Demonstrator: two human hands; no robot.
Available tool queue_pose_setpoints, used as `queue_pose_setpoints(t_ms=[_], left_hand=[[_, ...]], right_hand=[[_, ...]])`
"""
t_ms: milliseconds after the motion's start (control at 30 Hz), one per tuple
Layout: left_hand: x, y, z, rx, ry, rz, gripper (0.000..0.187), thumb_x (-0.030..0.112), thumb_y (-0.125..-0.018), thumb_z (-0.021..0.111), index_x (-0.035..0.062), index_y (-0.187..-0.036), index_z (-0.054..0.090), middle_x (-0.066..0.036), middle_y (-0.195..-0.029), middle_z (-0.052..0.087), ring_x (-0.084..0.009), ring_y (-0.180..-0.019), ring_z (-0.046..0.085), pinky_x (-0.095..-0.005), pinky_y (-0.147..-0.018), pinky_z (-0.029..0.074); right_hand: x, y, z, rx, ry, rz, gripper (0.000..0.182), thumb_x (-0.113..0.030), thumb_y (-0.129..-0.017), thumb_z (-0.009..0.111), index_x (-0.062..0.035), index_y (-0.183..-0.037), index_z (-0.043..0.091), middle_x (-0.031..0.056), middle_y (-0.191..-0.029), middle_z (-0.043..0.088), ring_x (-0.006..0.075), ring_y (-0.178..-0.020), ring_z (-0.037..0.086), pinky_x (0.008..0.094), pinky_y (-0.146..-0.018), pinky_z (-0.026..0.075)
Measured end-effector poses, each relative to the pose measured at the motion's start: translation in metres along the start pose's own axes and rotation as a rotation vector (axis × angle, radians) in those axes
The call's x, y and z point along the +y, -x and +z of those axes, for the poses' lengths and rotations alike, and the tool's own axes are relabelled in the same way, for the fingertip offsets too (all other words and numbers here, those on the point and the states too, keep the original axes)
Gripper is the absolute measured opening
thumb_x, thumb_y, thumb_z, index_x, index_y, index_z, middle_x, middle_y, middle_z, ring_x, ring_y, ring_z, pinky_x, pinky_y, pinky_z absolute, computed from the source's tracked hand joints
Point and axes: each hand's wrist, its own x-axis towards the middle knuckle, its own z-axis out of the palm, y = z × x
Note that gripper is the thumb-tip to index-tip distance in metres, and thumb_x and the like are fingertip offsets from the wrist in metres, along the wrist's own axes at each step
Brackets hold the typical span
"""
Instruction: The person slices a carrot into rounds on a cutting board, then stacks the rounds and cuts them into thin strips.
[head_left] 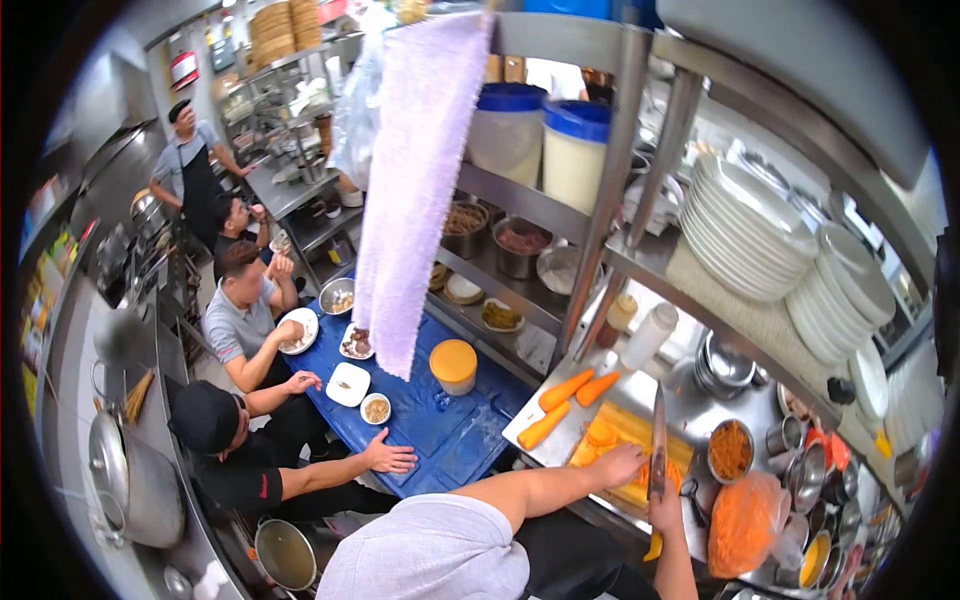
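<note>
My right hand (664,508) grips a knife (658,440) by its yellow handle, the long blade pointing away from me, close beside my left hand. Bent fingers of my left hand (622,466) press down on sliced carrot (603,434) lying on a yellow cutting board (652,428). The fingertips and the piece under them are small and partly hidden. Beyond the board, several whole peeled carrots (566,390) rest on the steel counter (520,428). Right of the knife are a bowl of shredded carrot (730,450) and a plastic bag of orange shreds (745,525).
Squeeze bottles (650,335) stand behind the carrots. Above hangs a shelf with stacked white plates (750,230); a lilac towel (420,190) dangles in front. To the left, people sit along a blue table (440,420), one person's hand (390,455) flat on it. Metal bowls (805,475) crowd the right.
</note>
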Motion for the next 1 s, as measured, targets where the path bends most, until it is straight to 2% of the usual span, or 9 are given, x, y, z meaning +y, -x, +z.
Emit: queue_pose_setpoints(t_ms=[100, 133, 233, 333, 367, 433, 733, 900, 1000], left_hand=[[0.003, -0.006, -0.011, -0.076, -0.016, -0.048, 0.026, 0.019, -0.081, 0.07, 0.0037, -0.102, 0.068, -0.017, -0.112, 0.061, -0.0386, -0.107, 0.06, -0.0481, -0.089, 0.052], [0.007, -0.007, -0.019, -0.104, -0.015, -0.05, 0.025, 0.019, -0.081, 0.07, 0.0043, -0.101, 0.069, -0.017, -0.113, 0.061, -0.0383, -0.107, 0.06, -0.0484, -0.089, 0.052], [0.011, -0.01, -0.028, -0.107, -0.026, -0.085, 0.029, 0.023, -0.083, 0.069, 0.0069, -0.107, 0.069, -0.016, -0.112, 0.059, -0.0367, -0.11, 0.058, -0.0516, -0.087, 0.052], [0.007, -0.017, -0.031, -0.069, -0.014, -0.11, 0.029, 0.025, -0.084, 0.068, 0.0108, -0.109, 0.071, -0.014, -0.115, 0.059, -0.0354, -0.113, 0.057, -0.0523, -0.09, 0.05], [0.005, -0.019, -0.035, -0.055, 0.008, -0.112, 0.028, 0.025, -0.085, 0.068, 0.0111, -0.109, 0.071, -0.014, -0.116, 0.059, -0.0352, -0.114, 0.057, -0.0517, -0.09, 0.05], [0.001, -0.022, -0.045, 0.0, 0.012, -0.102, 0.027, 0.025, -0.085, 0.068, 0.0112, -0.107, 0.071, -0.013, -0.115, 0.059, -0.0346, -0.114, 0.057, -0.0511, -0.091, 0.05], [-0.003, -0.014, -0.111, 0.128, 0.054, -0.177, 0.019, 0.02, -0.084, 0.065, 0.0123, -0.1, 0.071, -0.01, -0.113, 0.059, -0.0328, -0.112, 0.056, -0.0484, -0.091, 0.05], [0.006, -0.028, -0.091, 0.147, 0.083, -0.123, 0.019, 0.015, -0.08, 0.066, 0.0137, -0.098, 0.073, -0.013, -0.113, 0.059, -0.0365, -0.113, 0.056, -0.051, -0.09, 0.05], [0.02, -0.03, -0.07, 0.085, 0.117, -0.017, 0.027, 0.013, -0.08, 0.066, 0.0136, -0.106, 0.073, -0.013, -0.116, 0.058, -0.0358, -0.116, 0.055, -0.0513, -0.094, 0.049]], right_hand=[[-0.016, 0.005, -0.013, 0.147, 0.035, -0.019, 0.056, -0.001, -0.094, 0.052, -0.0117, -0.147, 0.04, 0.0129, -0.069, 0.066, 0.0209, -0.051, 0.064, 0.0378, -0.045, 0.049], [-0.003, 0.0, -0.015, 0.185, 0.087, -0.125, 0.061, -0.001, -0.093, 0.053, -0.0128, -0.15, 0.038, 0.0136, -0.07, 0.066, 0.0208, -0.052, 0.065, 0.0379, -0.045, 0.049], [0.021, -0.014, -0.022, 0.211, 0.068, -0.17, 0.049, -0.001, -0.092, 0.054, -0.0111, -0.139, 0.045, 0.0108, -0.067, 0.062, 0.0202, -0.052, 0.064, 0.0345, -0.04, 0.047], [0.008, -0.014, -0.037, 0.103, -0.043, -0.04, 0.03, 0.0, -0.092, 0.052, -0.0065, -0.121, 0.047, 0.0113, -0.076, 0.063, 0.0171, -0.048, 0.061, 0.0307, -0.035, 0.043], [-0.004, -0.011, -0.042, 0.096, -0.019, -0.06, 0.03, 0.0, -0.092, 0.052, -0.0065, -0.121, 0.047, 0.0113, -0.076, 0.063, 0.0171, -0.048, 0.061, 0.0307, -0.035, 0.043], [-0.03, 0.001, -0.047, 0.053, 0.034, 0.015, 0.034, -0.003, -0.087, 0.065, -0.0053, -0.116, 0.047, 0.0149, -0.084, 0.064, 0.0238, -0.06, 0.067, 0.0386, -0.046, 0.052], [-0.028, 0.007, -0.061, 0.148, 0.442, -0.147, 0.043, -0.005, -0.082, 0.072, -0.0055, -0.117, 0.047, 0.0161, -0.087, 0.064, 0.0292, -0.07, 0.068, 0.0433, -0.058, 0.055], [-0.014, 0.0, -0.073, 0.279, 0.54, -0.126, 0.049, -0.006, -0.078, 0.077, -0.0056, -0.117, 0.047, 0.0169, -0.089, 0.064, 0.0326, -0.077, 0.069, 0.0462, -0.066, 0.057], [-0.013, 0.0, -0.081, 0.351, 0.541, -0.068, 0.052, -0.007, -0.076, 0.079, -0.0057, -0.117, 0.047, 0.0174, -0.09, 0.064, 0.0346, -0.08, 0.07, 0.048, -0.071, 0.058]])
